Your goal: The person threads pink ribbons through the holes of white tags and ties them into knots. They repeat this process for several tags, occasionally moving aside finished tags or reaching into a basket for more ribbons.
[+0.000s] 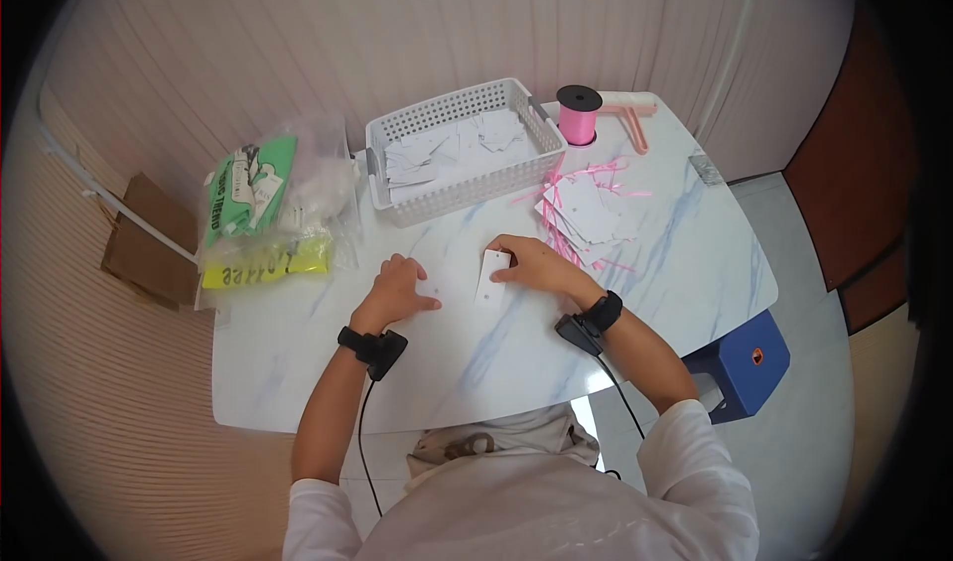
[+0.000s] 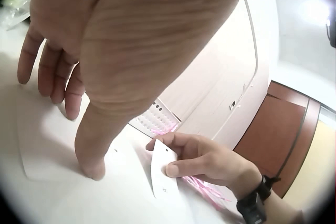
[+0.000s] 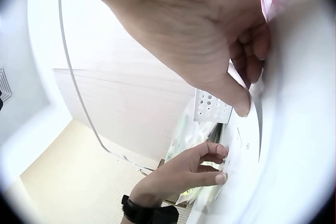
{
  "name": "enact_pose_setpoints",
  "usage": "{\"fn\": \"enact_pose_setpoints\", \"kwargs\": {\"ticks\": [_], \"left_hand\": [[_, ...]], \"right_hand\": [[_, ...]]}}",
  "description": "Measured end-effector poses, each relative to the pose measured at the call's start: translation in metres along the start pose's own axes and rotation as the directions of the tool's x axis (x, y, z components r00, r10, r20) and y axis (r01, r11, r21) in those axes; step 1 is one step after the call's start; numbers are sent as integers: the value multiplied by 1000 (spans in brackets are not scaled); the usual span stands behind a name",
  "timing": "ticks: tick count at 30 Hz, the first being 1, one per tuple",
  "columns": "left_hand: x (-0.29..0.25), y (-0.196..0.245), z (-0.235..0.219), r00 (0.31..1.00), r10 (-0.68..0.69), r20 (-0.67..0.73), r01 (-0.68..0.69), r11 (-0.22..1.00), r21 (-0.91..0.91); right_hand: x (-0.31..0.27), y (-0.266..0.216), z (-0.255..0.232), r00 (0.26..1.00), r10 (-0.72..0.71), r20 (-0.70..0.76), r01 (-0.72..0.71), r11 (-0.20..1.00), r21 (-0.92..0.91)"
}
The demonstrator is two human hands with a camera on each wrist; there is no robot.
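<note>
My right hand [image 1: 538, 266] pinches a white card tag [image 1: 489, 279] between thumb and fingers, tilted up off the marble-patterned table. A small hole shows near the end of this tag [image 2: 161, 167] in the left wrist view. To its left, my left hand [image 1: 395, 293] rests with relaxed fingers and spread thumb at another white card [image 1: 428, 287] lying flat on the table. The left thumb tip [image 2: 95, 169] comes down on that card, and nothing is gripped. Just beyond the right hand lies a pile of white tags [image 1: 581, 213] tied with pink ribbon.
Behind the hands stands a white perforated basket [image 1: 467, 196] holding many loose white tags. A pink ribbon spool [image 1: 577, 124] and a pink-handled roller [image 1: 635, 124] are at the back right. Plastic bags [image 1: 323, 189] with green and yellow contents lie left. A blue stool [image 1: 754, 372] stands below the right edge.
</note>
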State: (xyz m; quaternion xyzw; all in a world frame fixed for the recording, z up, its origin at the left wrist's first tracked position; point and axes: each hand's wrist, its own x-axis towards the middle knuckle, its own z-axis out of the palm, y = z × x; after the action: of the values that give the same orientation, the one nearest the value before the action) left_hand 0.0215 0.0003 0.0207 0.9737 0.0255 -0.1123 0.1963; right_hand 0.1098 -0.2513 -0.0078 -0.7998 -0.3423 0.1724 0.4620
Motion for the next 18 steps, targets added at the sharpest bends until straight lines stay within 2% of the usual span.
{"fn": "enact_pose_setpoints", "kwargs": {"ticks": [3,5,9,11,12,13,14,15,16,17,18], "left_hand": [[0,10,-8,998,57,40,-60,995,74],[-2,19,-14,982,-31,185,32,999,-4],[-2,12,-8,990,-4,141,13,998,-67],[2,-2,-1,980,197,39,-185,962,-199],[-2,1,0,979,201,30,-192,962,-195],[-7,5,3,995,90,51,-42,803,-595],[-12,12,6,993,0,121,107,470,-876],[-18,22,9,995,-21,98,98,371,-923],[-19,27,15,995,-24,98,100,359,-928],[-21,32,22,999,-28,44,50,224,-973],[-22,36,28,999,-41,-5,-2,84,-996]], "right_hand": [[0,7,1,999,-50,-12,51,997,62],[1,9,1,997,-73,-14,74,995,70],[5,14,-3,997,-75,-33,78,993,91],[6,15,-10,996,-63,-57,67,995,73],[6,15,-12,997,12,-76,1,985,170],[8,15,-12,992,89,-86,-63,962,266],[8,8,-13,993,85,-86,-60,964,260],[5,-4,-14,994,75,-74,-42,928,371],[3,-12,-12,996,69,-59,-33,879,476],[3,-15,-6,996,76,-46,-46,882,470],[3,-17,1,994,4,-106,38,921,389]]}}
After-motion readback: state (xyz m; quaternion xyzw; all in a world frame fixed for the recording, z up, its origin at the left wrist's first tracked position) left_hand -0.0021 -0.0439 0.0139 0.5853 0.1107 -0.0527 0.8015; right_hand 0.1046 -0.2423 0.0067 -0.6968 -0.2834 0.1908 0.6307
